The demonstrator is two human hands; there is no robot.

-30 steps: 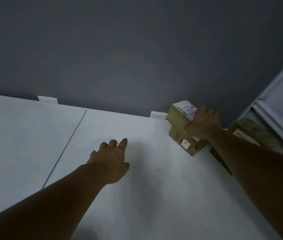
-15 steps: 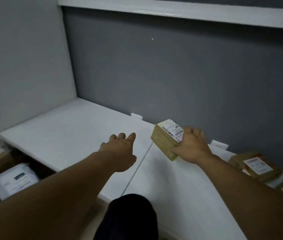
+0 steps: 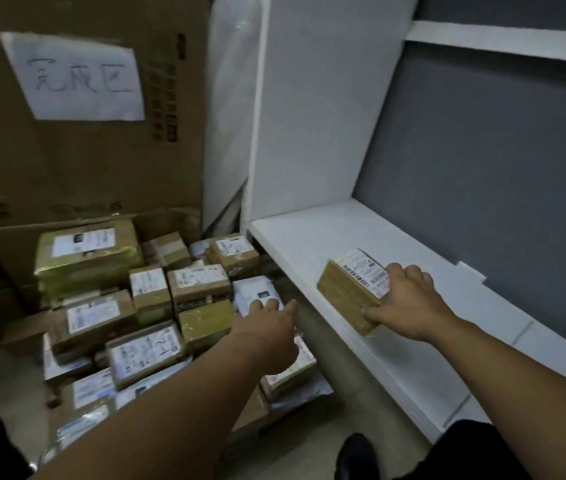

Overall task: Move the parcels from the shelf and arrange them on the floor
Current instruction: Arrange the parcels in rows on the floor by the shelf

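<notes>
My right hand (image 3: 404,306) grips a small brown cardboard parcel (image 3: 347,292) with a white barcode label on top, held just above the white shelf board (image 3: 309,237) near its left end. My left hand (image 3: 267,327) reaches out with loose fingers and holds nothing, hovering over the pile of parcels (image 3: 146,306) on the floor left of the shelf. That pile is made of several brown boxes and white mailer bags, each with a label.
A large cardboard box (image 3: 84,109) with a handwritten paper sign stands behind the pile. The shelf's white side panel (image 3: 309,109) and grey back wall (image 3: 499,188) bound the board. My dark shoe (image 3: 357,459) shows at the bottom.
My view has swung left from the shelf to the floor pile. My right hand has carried the parcel leftward along the shelf, and my left hand has moved out over the pile.
</notes>
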